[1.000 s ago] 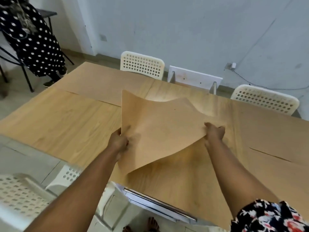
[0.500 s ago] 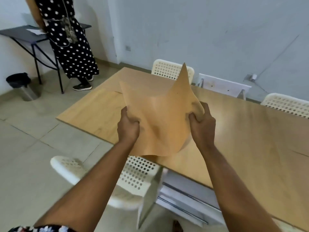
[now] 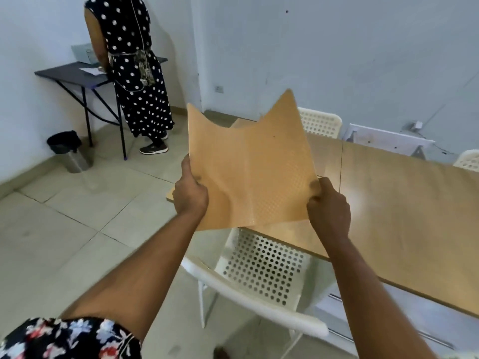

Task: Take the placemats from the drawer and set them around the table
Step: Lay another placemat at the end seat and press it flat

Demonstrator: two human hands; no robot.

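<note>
I hold a tan, textured placemat [image 3: 248,167] up in the air with both hands, over the near left corner of the wooden table [image 3: 404,203]. My left hand [image 3: 190,194] grips its left edge and my right hand [image 3: 328,206] grips its lower right corner. The mat sags in the middle, with its two upper corners standing up. It hides part of the table's left end. A drawer front [image 3: 388,330] shows under the table edge at the lower right, partly blurred.
A white perforated chair [image 3: 261,270] stands just below the mat at the table's near side. Two more white chairs [image 3: 320,123] and a white board [image 3: 386,138] line the far side. At the back left are a person in a polka-dot dress [image 3: 134,73], a dark folding table [image 3: 75,73] and a bin [image 3: 68,151].
My view has swung left, away from the table's middle to its left end. The mat has risen from low over the tabletop to held up in the air, both hands still gripping it.
</note>
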